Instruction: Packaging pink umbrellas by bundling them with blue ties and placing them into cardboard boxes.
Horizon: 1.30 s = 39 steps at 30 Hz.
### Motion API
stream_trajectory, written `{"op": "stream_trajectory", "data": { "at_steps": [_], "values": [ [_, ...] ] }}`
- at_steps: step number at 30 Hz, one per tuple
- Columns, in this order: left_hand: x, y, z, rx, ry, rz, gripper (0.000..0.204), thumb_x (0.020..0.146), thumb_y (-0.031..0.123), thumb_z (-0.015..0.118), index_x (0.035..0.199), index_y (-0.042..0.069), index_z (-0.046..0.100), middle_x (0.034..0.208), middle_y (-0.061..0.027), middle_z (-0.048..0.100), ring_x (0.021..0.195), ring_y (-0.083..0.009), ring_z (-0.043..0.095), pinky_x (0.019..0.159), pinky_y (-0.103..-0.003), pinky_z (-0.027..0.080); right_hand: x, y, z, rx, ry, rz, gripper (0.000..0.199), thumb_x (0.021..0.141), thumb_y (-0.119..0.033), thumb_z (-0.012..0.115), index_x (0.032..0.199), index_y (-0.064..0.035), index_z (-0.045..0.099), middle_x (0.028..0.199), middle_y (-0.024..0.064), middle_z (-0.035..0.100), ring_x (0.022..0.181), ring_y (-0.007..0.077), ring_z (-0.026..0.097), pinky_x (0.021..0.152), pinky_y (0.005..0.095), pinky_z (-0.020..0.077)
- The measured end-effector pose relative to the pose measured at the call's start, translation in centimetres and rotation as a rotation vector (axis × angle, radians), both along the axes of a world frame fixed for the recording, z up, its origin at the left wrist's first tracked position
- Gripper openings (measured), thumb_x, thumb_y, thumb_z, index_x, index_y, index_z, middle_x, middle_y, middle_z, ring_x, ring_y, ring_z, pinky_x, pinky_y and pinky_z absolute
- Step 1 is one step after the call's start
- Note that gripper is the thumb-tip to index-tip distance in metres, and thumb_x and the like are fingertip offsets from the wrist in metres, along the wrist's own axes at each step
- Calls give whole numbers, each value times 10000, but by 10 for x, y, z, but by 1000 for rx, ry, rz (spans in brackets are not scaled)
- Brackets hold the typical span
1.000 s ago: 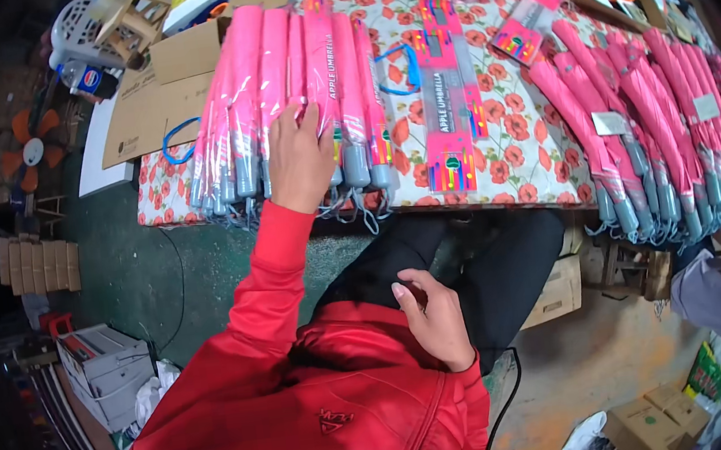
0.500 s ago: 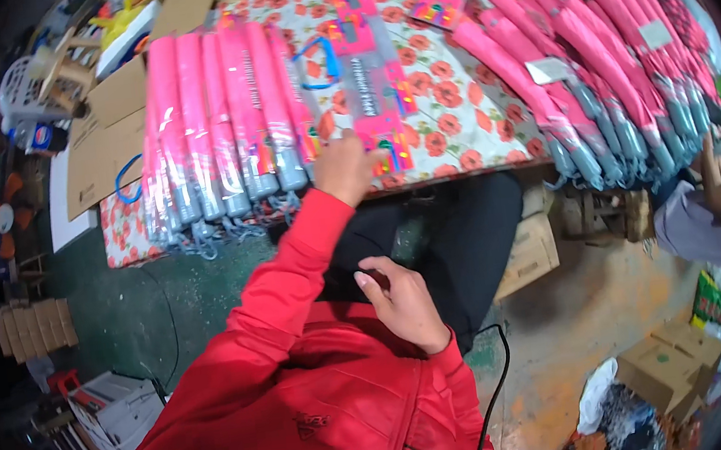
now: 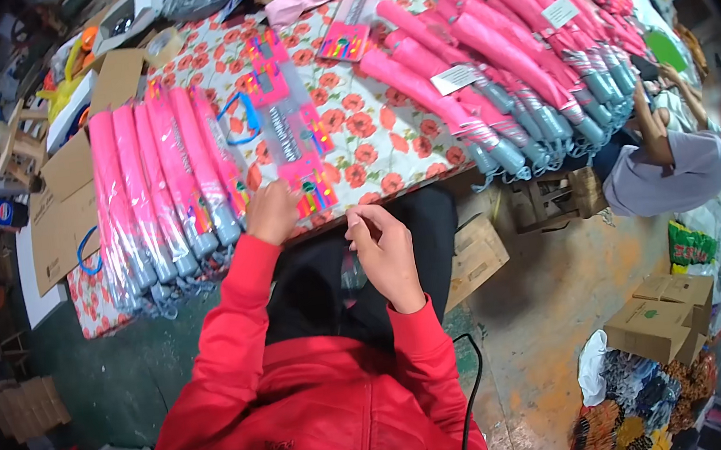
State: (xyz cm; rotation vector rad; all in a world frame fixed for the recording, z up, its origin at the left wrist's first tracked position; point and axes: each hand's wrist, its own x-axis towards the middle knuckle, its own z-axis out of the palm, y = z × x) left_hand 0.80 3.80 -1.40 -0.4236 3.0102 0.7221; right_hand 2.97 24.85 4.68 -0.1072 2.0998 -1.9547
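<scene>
My left hand (image 3: pixel 273 213) is at the table's front edge, back up, with its fingers folded under. It is between the row of sleeved pink umbrellas (image 3: pixel 165 185) and the flat stack of printed clear plastic sleeves (image 3: pixel 286 131). What it holds, if anything, is hidden. Over my lap, my right hand (image 3: pixel 388 253) has curled fingers, the thumb close to the index finger. Just below its fingertips shows a see-through strip (image 3: pixel 352 277), perhaps plastic; whether the hand grips it is unclear. The umbrellas have grey-blue handles pointing toward me.
A flowered cloth (image 3: pixel 358 127) covers the table. To the right lies a heap of pink umbrellas (image 3: pixel 511 65) with white labels. A blue strap (image 3: pixel 252 117) lies beside the sleeves. Another person (image 3: pixel 674 163) sits at far right. Cardboard boxes (image 3: pixel 655 316) stand on the floor.
The view has swung right, so the table appears farther left and lower. My right hand has risen toward the table edge, its fingers more curled. My left hand stays near the sleeves.
</scene>
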Motion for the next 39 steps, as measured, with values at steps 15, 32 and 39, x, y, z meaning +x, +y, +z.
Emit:
{"op": "stream_trajectory", "data": {
  "at_steps": [15,32,39],
  "values": [
    [-3,-12,0,128,-89,49,350,900,243,613,772,-81,639,760,-262,665,684,-481,606,644,-534,480,-90,58,13,565,512,-547,389,832,-11,597,1219,-1,564,1328,207,521,1152,325,531,965,412,436],
    [-4,-15,-17,253,-28,165,363,873,232,649,673,-61,575,650,-214,610,595,-420,575,612,-486,478,-134,102,-25,1277,532,-574,449,753,-77,683,1182,-48,555,1292,205,508,1231,384,450,1072,608,281],
    [1,-10,15,292,34,293,257,865,159,666,711,-23,568,606,-163,579,571,-315,588,582,-390,491,-127,113,-23,1515,352,-449,320,755,-130,691,1057,-40,632,1059,180,570,1045,373,538,953,537,396]
  ]
}}
